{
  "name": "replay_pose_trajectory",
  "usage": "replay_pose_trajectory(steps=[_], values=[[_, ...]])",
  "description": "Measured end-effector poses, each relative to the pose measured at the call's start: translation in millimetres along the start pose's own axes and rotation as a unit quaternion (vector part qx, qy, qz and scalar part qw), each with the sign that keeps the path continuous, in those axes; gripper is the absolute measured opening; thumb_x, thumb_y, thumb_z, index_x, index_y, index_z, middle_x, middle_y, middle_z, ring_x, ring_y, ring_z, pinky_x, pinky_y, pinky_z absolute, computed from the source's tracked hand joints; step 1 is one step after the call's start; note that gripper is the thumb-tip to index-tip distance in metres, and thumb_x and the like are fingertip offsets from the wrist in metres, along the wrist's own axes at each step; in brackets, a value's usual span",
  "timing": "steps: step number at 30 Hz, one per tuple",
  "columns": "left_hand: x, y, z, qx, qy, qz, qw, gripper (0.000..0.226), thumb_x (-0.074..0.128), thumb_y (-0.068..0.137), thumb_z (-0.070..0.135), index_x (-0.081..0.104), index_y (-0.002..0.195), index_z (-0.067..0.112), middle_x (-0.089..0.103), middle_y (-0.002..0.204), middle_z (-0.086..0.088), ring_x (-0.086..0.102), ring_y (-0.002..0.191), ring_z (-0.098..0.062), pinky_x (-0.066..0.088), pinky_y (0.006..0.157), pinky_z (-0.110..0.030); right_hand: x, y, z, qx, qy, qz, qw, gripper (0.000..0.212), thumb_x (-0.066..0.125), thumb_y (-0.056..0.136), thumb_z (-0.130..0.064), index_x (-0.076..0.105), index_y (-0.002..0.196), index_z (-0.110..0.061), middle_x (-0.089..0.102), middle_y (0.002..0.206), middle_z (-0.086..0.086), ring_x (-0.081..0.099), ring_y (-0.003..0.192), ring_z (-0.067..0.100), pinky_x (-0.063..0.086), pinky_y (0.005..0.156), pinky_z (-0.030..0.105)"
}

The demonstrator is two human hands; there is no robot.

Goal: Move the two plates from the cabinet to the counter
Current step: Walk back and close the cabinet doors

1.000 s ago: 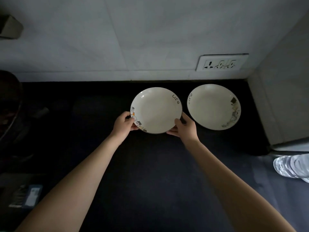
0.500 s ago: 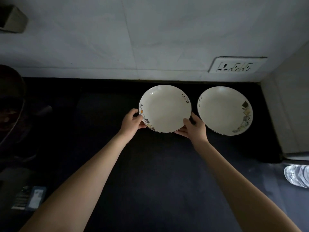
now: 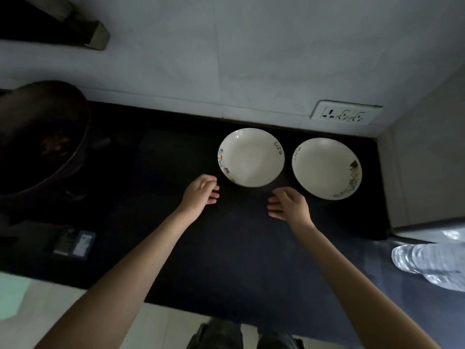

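Plates (image 3: 251,157) on counter (image 3: 226,248), both grips (image 3: 201,190) empty, just short

Two plates, left plate (image 3: 251,157), right plate (image 3: 326,168), on counter (image 3: 226,248); left hand (image 3: 200,191), right hand (image 3: 289,205) empty, apart.

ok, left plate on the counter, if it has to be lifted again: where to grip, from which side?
Take the left plate by its raised rim, at opposite left and right points on the near half. It lies flat, its near edge faces both open hands, left hand and right hand. The right plate crowds its far-right side.
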State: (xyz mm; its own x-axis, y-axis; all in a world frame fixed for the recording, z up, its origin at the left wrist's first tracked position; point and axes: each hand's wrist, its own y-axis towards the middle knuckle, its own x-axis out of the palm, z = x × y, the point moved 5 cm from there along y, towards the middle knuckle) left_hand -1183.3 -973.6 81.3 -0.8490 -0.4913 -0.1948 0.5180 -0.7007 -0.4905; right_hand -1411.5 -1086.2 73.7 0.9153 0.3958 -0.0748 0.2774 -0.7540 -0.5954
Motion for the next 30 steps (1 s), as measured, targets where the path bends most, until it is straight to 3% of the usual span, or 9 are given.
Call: replay_pose_trajectory(steps=[5,10,13,20,24,27,30], values=[[3,-127,-28,0.048,-0.020,0.053,0.997,0.015,0.052,0.096,0.019,0.064,0.102,0.026,0.069,0.097,0.001,0.069,0.086,-0.012,0.056,0.076,-0.025,-10,-82,31,-0.004,-0.069,-0.122,0.990,0.028,0.039,0.100,-0.007,0.066,0.093,-0.009,0.067,0.082,0.011,0.066,0.067,0.022,0.058,0.060,0.029],[18,-248,-131,-0.031,-0.098,0.183,0.978,0.018,0.053,0.095,0.019,0.066,0.092,0.031,0.070,0.092,0.004,0.067,0.076,-0.001,0.051,0.065,-0.013,-18,-139,103,0.037,-0.156,-0.250,0.955,0.029,0.041,0.103,-0.012,0.067,0.090,-0.009,0.070,0.081,0.012,0.068,0.065,0.023,0.057,0.058,0.030],[27,-325,-210,-0.108,-0.134,0.268,0.948,0.024,0.049,0.096,0.013,0.066,0.090,0.028,0.071,0.091,-0.001,0.066,0.079,-0.017,0.049,0.068,-0.022,-17,-156,141,0.047,-0.203,-0.301,0.930,0.029,0.043,0.103,-0.011,0.069,0.091,-0.004,0.071,0.078,0.013,0.068,0.062,0.022,0.058,0.058,0.031],[68,-513,-333,-0.227,-0.256,0.459,0.820,0.019,0.049,0.096,0.014,0.066,0.092,0.022,0.071,0.089,-0.007,0.066,0.079,-0.024,0.050,0.068,-0.031,45,-217,202,0.015,-0.361,-0.433,0.826,0.025,0.045,0.101,-0.008,0.066,0.087,-0.006,0.069,0.081,0.017,0.065,0.066,0.027,0.053,0.063,0.033],[97,-599,-382,-0.265,-0.329,0.558,0.715,0.018,0.049,0.096,0.011,0.066,0.089,0.015,0.070,0.085,-0.012,0.063,0.075,-0.027,0.049,0.067,-0.034,105,-271,236,-0.010,-0.406,-0.498,0.766,0.026,0.045,0.101,-0.012,0.067,0.091,-0.004,0.070,0.081,0.014,0.067,0.065,0.026,0.057,0.063,0.034],[115,-645,-413,-0.289,-0.377,0.599,0.645,0.017,0.049,0.096,0.009,0.065,0.089,0.011,0.068,0.085,-0.014,0.062,0.074,-0.028,0.047,0.066,-0.034,153,-313,262,-0.014,-0.427,-0.538,0.727,0.025,0.046,0.100,-0.011,0.067,0.088,-0.006,0.070,0.079,0.014,0.066,0.063,0.028,0.055,0.064,0.035],[115,-675,-443,-0.303,-0.412,0.621,0.594,0.019,0.049,0.095,0.008,0.065,0.087,0.011,0.067,0.084,-0.013,0.061,0.073,-0.028,0.048,0.065,-0.033,201,-349,291,-0.017,-0.438,-0.552,0.709,0.027,0.044,0.101,-0.009,0.064,0.084,-0.007,0.066,0.076,0.014,0.064,0.057,0.025,0.052,0.062,0.033]])
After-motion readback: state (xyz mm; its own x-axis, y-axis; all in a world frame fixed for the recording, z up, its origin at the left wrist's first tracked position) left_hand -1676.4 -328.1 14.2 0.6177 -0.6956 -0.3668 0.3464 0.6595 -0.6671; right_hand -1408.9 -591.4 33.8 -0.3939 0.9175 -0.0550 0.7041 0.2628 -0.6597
